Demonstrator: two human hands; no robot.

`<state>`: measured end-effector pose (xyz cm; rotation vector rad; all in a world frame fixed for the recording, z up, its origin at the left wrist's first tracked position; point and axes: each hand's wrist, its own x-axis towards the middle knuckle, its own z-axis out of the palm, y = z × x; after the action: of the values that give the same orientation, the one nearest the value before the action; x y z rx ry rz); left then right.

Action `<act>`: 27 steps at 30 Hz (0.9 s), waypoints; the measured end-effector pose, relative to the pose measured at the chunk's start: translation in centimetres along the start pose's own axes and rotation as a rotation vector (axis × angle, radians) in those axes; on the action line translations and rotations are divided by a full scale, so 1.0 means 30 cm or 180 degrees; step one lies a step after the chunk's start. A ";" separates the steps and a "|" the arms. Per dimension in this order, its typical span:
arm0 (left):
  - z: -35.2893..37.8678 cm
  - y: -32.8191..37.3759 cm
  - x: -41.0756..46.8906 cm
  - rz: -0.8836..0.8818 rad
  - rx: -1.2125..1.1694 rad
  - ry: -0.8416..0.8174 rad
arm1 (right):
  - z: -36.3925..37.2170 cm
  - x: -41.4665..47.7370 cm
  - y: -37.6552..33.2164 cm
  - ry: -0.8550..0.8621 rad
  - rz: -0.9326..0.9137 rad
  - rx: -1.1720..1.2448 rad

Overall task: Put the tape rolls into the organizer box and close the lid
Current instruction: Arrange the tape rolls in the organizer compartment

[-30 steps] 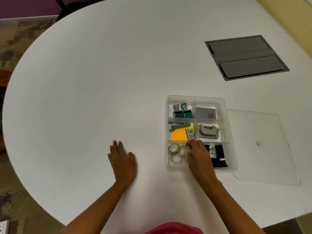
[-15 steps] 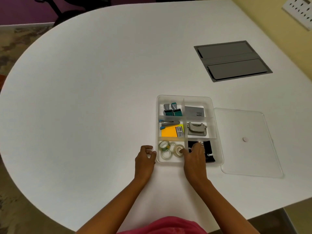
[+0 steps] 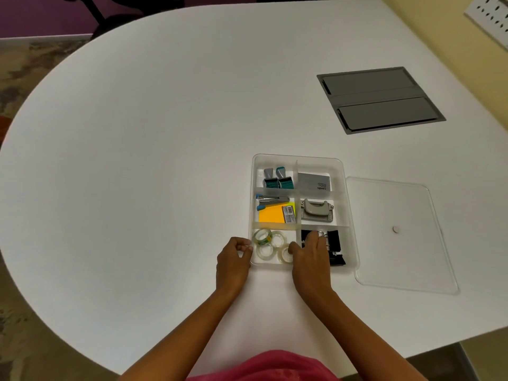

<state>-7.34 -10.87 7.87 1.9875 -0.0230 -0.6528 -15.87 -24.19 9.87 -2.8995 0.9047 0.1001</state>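
The clear organizer box sits open on the white table. Several clear tape rolls lie in its near-left compartment, one of them with a green edge. My right hand rests on the box's near edge. Its thumb touches the rightmost tape roll and its fingers lie over the black binder clips. My left hand is curled with its fingertips against the box's left wall and nothing in it. The clear lid lies flat on the table, right of the box.
Other compartments hold teal clips, a grey card box, a stapler over orange sticky notes, and a grey hole punch. A grey cable hatch is set into the table at far right.
My left hand has moved from lying flat on the table to the box's left wall and curled up. My right hand has slid back from the middle divider to the near compartments, and more rolls now show.
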 end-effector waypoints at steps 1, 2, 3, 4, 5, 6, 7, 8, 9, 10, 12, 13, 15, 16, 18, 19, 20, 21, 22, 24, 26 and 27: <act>0.000 0.000 0.001 -0.0003 0.0028 -0.0006 | -0.002 0.014 -0.004 0.0032 -0.0019 0.0044; 0.000 0.000 0.003 -0.0003 0.0059 -0.0013 | -0.003 0.031 -0.011 0.0060 -0.0056 0.0057; -0.001 0.000 0.007 0.0002 0.0098 -0.0016 | -0.004 0.048 -0.019 0.0066 -0.0104 0.0049; -0.001 0.001 0.010 0.0011 0.0135 -0.0018 | 0.000 0.065 -0.027 0.0048 -0.0153 0.0022; -0.002 0.002 0.014 0.0024 0.0170 -0.0021 | 0.006 0.081 -0.036 -0.0010 -0.0190 -0.0017; -0.002 0.002 0.016 0.0038 0.0205 -0.0024 | 0.016 0.095 -0.044 -0.0098 -0.0220 -0.0070; -0.004 0.002 0.018 0.0048 0.0241 -0.0027 | 0.025 0.105 -0.052 -0.0198 -0.0248 -0.0125; -0.005 0.002 0.019 0.0060 0.0269 -0.0029 | 0.034 0.113 -0.060 -0.0296 -0.0258 -0.0179; -0.006 0.001 0.019 0.0069 0.0291 -0.0028 | 0.038 0.118 -0.068 -0.0369 -0.0261 -0.0232; -0.007 0.000 0.019 0.0080 0.0310 -0.0019 | 0.042 0.122 -0.076 -0.0401 -0.0266 -0.0281; -0.006 -0.003 0.017 0.0112 0.0362 0.0019 | 0.043 0.124 -0.092 -0.0390 -0.0264 -0.0301; -0.003 -0.005 0.017 0.0131 0.0393 0.0041 | 0.041 0.122 -0.099 -0.0403 -0.0237 -0.0290; 0.002 -0.006 0.014 0.0159 0.0419 0.0079 | 0.044 0.120 -0.107 -0.0513 -0.0153 -0.0342; 0.005 -0.006 0.013 0.0163 0.0421 0.0088 | 0.049 0.120 -0.107 -0.0512 -0.0113 -0.0357; 0.006 -0.007 0.014 0.0171 0.0431 0.0081 | 0.064 0.124 -0.098 -0.0407 -0.0100 -0.0311; 0.005 -0.009 0.015 0.0184 0.0438 0.0076 | 0.069 0.127 -0.094 -0.0389 -0.0097 -0.0274; 0.005 -0.011 0.017 0.0203 0.0442 0.0072 | 0.072 0.127 -0.091 -0.0367 -0.0103 -0.0236; 0.004 -0.014 0.018 0.0225 0.0439 0.0070 | 0.074 0.126 -0.087 -0.0341 -0.0119 -0.0181; 0.004 -0.016 0.019 0.0251 0.0428 0.0072 | 0.073 0.124 -0.082 -0.0341 -0.0135 -0.0102; 0.005 -0.018 0.019 0.0288 0.0412 0.0084 | 0.058 0.113 -0.071 -0.0392 -0.0141 0.0174; 0.006 -0.018 0.019 0.0304 0.0401 0.0096 | 0.041 0.100 -0.055 -0.0311 -0.0125 0.0601; 0.006 -0.017 0.019 0.0301 0.0400 0.0097 | 0.034 0.093 -0.046 -0.0308 -0.0112 0.0797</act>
<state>-7.07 -10.93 7.14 2.1030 -0.1419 -0.5719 -12.82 -24.52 8.71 -2.6532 0.7877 0.1143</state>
